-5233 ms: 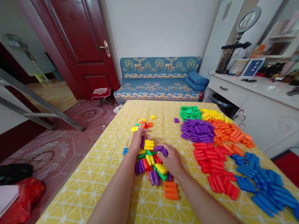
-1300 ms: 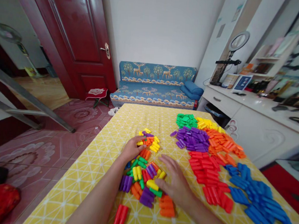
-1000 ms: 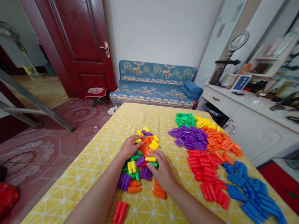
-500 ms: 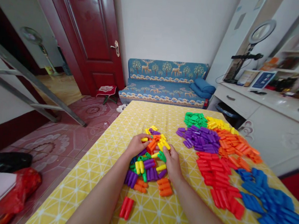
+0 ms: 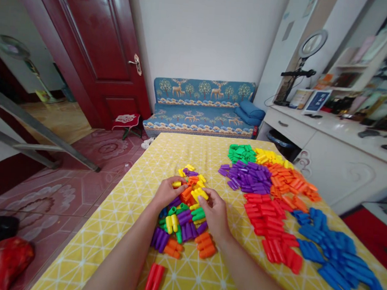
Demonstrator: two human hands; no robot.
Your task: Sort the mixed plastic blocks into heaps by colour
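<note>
Items logged from my remote post, head view:

- Left hand: fingers curled over the far left part of the mixed heap, beside orange and yellow pieces; I cannot tell whether it grips one.
- Right hand: thumb and fingertips closed on yellow pieces, at the heap's right side.
- Mixed heap: small plastic tubes in purple, green, yellow, orange and some blue, lying between and in front of the hands.
- Orange trio: side by side, at the heap's near right edge.
- Red pair: side by side, apart from the heap, nearer to me.
- Sorted stock, right of the hands: green pile and yellow pile at the far end; purple pile and orange pile next; then red pile; blue pile furthest right.
- Tabletop: yellow cloth, white line pattern, bearing all of the above.
- Surroundings: blue patterned sofa beyond, red door to the left, white dresser to the right.
</note>
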